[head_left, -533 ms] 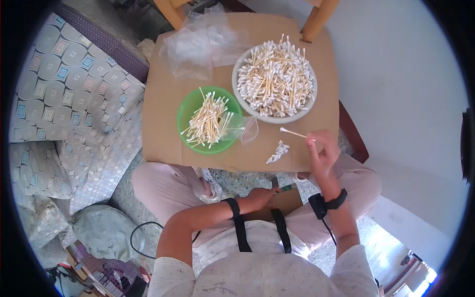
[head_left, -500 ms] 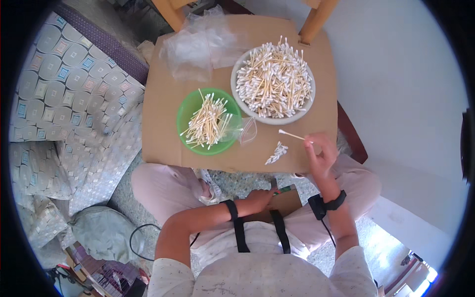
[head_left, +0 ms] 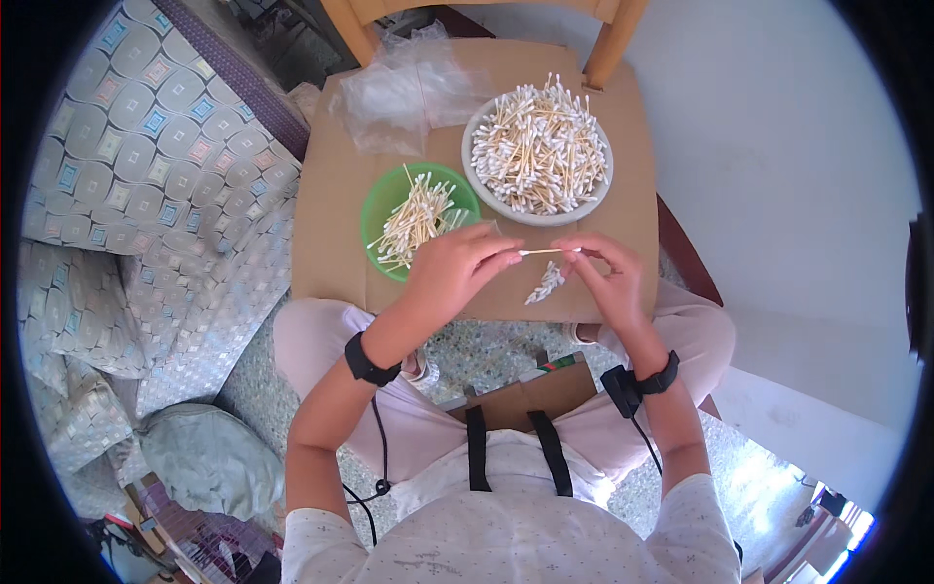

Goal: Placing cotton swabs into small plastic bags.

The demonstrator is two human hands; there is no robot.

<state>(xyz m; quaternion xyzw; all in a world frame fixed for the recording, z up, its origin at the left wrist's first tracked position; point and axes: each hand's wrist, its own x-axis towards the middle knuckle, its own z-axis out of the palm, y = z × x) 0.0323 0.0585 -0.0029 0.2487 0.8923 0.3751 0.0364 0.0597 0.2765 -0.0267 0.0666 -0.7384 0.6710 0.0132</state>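
Observation:
A single cotton swab (head_left: 545, 252) lies level between my two hands over the cardboard. My right hand (head_left: 611, 277) pinches its right end. The fingertips of my left hand (head_left: 455, 265) close at its left end, its white tip showing at them. Just below the swab is a small heap of white cotton tips (head_left: 546, 283) on the board. A green bowl (head_left: 372, 216) with loose swabs and a small clear bag stands behind my left hand, which partly hides it. Farther back, a pale grey bowl (head_left: 605, 185) is piled high with swabs.
Brown cardboard (head_left: 326, 209) covers the chair seat. Clear plastic bags (head_left: 404, 92) lie at its back left. Wooden chair posts (head_left: 615, 49) rise at the back. Patterned fabric (head_left: 146, 175) is on the left, a pale wall (head_left: 778, 195) on the right. A cardboard box (head_left: 545, 394) sits between my legs.
My left hand has come up from the box at my lap to the swab's left end. My right hand has shifted slightly left with the swab, which is now level.

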